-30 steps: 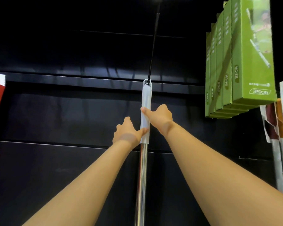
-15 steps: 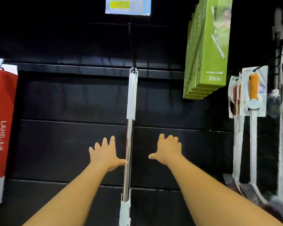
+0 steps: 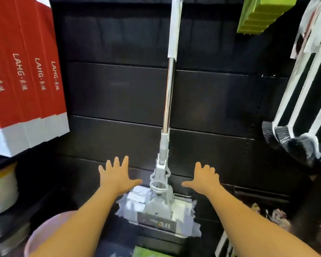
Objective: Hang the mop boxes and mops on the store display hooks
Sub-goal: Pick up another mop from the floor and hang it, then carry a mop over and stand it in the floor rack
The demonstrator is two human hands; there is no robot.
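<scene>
A mop (image 3: 168, 101) with a chrome pole and white upper sleeve hangs straight down against the black slat wall; its top runs out of view. Its grey wrapped head (image 3: 157, 208) hangs low in the middle. My left hand (image 3: 117, 175) is spread open just left of the head's grey mechanism, touching nothing. My right hand (image 3: 206, 178) is open with fingers spread on the other side, also apart from the mop. Red LAHG mop boxes (image 3: 26, 75) hang at the left. Green mop boxes (image 3: 258, 17) hang at the upper right.
Brushes or brooms with black bristles (image 3: 295, 127) hang at the right. A pale pink bucket rim (image 3: 43, 236) sits at the lower left, with a white container (image 3: 2, 193) beside it. A green box edge (image 3: 148, 254) shows at the bottom.
Both hands let go of the mop's white sleeve and dropped down along the pole. The view tilted downward, so the mop head is now between my open hands.
</scene>
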